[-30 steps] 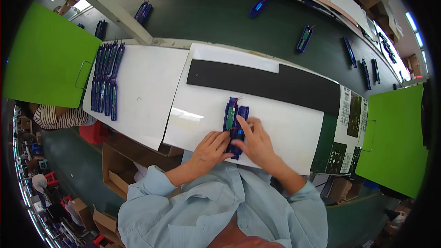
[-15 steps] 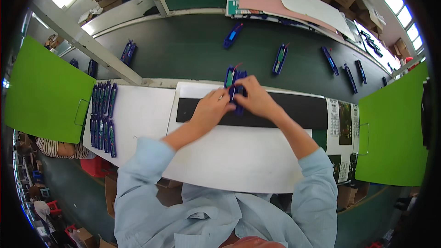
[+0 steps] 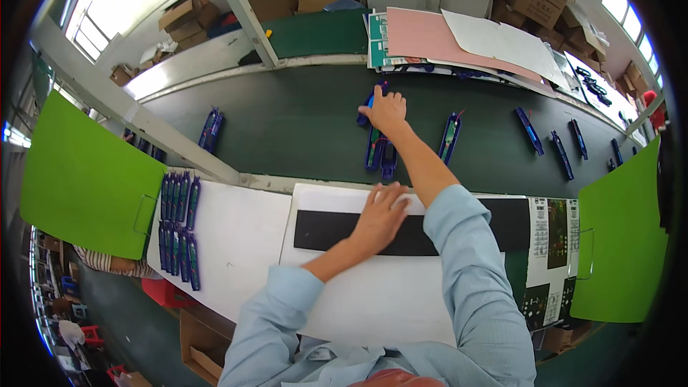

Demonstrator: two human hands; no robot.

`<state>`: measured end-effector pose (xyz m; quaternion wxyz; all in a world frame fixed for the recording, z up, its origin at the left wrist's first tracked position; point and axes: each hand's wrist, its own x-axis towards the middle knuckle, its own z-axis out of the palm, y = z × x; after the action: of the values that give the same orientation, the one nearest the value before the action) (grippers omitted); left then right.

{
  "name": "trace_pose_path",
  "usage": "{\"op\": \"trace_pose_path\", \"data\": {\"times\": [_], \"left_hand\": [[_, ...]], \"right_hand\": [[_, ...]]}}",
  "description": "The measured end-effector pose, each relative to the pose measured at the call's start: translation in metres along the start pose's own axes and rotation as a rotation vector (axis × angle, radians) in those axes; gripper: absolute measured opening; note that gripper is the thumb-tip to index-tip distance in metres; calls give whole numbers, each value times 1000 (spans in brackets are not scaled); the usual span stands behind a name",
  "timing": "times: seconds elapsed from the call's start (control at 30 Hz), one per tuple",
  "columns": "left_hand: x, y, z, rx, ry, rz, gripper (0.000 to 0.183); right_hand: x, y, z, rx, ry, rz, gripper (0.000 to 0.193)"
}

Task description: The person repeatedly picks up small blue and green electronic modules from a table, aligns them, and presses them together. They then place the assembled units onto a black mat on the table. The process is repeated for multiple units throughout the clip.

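My right hand (image 3: 388, 112) reaches out over the dark green belt, thumb and fingers closed around a long blue plastic housing (image 3: 363, 119). Just below that hand, two more blue housings lie side by side on the belt: an open one (image 3: 373, 149) with a green circuit board inside, and a darker one (image 3: 388, 160) with a red wire near it. My left hand (image 3: 380, 218) hovers over the upper edge of the black strip (image 3: 322, 230), empty, its fingers spread and slightly blurred.
Other blue housings (image 3: 450, 136) lie spread along the belt (image 3: 287, 122). Two rows of filled housings (image 3: 178, 201) stand on the white board at left. Green panels (image 3: 86, 179) flank the worktop. A metal post (image 3: 143, 125) crosses at left, and cardboard sheets (image 3: 423, 32) lie beyond the belt.
My hands have parted. The two housings they were on now lie on the belt, the right hand has moved away to another housing, and the left has let go. The view has tilted up.
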<state>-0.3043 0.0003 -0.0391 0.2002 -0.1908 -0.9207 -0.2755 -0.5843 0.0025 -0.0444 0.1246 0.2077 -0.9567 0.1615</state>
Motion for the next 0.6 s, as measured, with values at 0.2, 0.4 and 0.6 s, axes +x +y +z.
{"op": "trace_pose_path", "data": {"times": [0.2,0.4,0.6], "left_hand": [[20,28,-1,-46,-113,66,41],[53,14,22,-1,-71,59,46],[89,-38,81,177,-23,-73,39]], "right_hand": [[30,22,24,88,-73,131,60],[-15,8,-60,694,148,-9,47],[-165,31,-191,1104,-146,40,46]]}}
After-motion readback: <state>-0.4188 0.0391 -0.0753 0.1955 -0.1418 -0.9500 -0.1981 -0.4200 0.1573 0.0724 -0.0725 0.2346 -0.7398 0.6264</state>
